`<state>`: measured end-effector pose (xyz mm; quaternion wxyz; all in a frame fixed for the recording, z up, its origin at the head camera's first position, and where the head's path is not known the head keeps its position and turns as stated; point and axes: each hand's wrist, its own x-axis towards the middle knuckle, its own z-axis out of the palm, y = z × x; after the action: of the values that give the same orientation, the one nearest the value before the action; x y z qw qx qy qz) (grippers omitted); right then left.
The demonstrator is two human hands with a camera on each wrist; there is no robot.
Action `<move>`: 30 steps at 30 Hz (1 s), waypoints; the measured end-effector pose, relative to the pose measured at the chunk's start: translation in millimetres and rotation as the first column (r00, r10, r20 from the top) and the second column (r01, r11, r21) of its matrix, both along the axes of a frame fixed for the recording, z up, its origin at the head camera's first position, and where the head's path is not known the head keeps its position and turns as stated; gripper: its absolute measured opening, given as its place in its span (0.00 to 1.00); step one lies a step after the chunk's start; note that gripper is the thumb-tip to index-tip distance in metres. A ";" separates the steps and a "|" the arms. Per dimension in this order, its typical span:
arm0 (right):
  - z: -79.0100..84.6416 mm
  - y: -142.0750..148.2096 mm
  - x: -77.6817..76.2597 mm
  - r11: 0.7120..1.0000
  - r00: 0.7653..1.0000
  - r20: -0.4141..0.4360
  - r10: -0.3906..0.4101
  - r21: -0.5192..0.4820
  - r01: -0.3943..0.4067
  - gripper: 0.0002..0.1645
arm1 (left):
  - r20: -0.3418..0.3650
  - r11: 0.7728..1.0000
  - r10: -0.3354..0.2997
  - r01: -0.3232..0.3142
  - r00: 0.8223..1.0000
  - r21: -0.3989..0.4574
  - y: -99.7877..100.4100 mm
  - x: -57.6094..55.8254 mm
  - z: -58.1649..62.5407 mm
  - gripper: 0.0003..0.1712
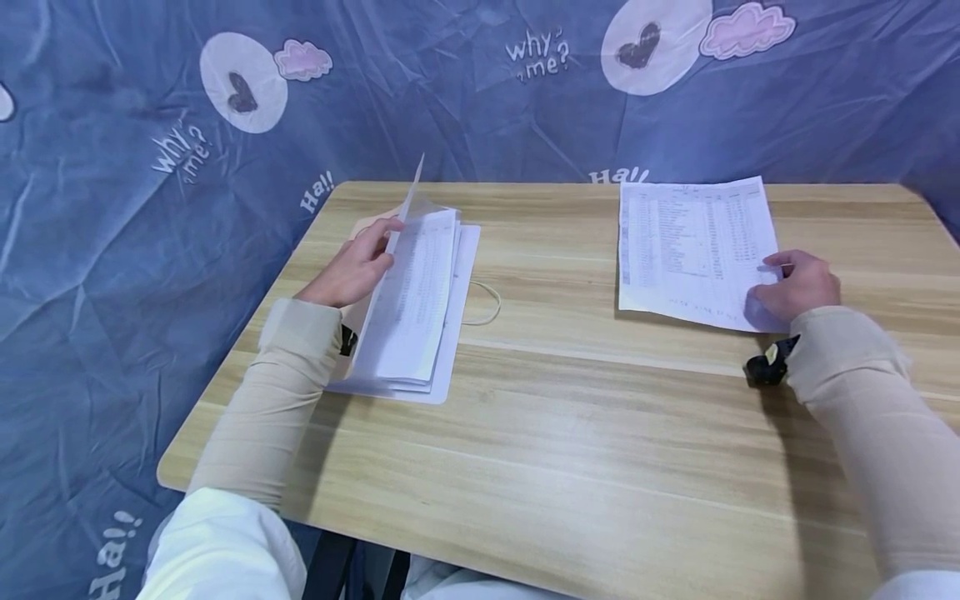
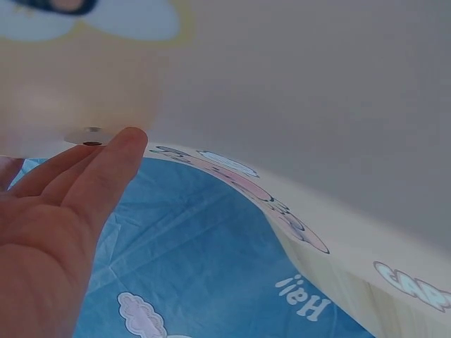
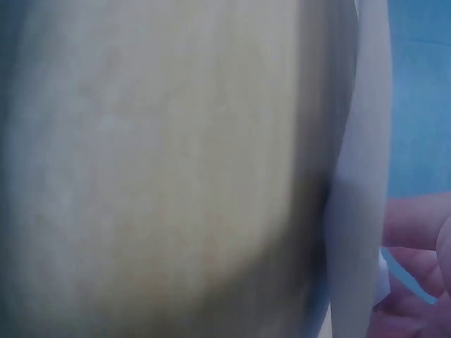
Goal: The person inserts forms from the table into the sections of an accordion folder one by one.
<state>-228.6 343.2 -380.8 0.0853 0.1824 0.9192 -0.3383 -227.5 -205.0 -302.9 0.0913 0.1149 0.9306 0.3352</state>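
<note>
On the table's left lies a document folder with several printed sheets inside. Its raised cover leans up at the left side. My left hand is at that cover. In the left wrist view, nearly straight fingers touch the pale cover beside a small snap button; the thumb is mostly hidden. On the right, my right hand pinches the lower right edge of a printed sheet of paper. The right wrist view shows this sheet edge-on.
A pale elastic loop sticks out from the folder's right side. The wooden table runs between the two hands. Blue patterned cloth hangs behind and to the left. A black wrist device sits below the right hand.
</note>
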 end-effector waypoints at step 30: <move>-4.5 -27.5 19.0 0.989 0.937 -0.350 0.023 -0.128 -0.072 0.24 | 0.012 1.000 -0.002 0.002 1.000 0.008 2.6 -1.6 1.3 0.27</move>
<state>-209.6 315.7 -385.3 -0.0575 0.0912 0.8981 -0.4263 -229.1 -202.5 -301.6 0.0968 0.1143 0.9287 0.3393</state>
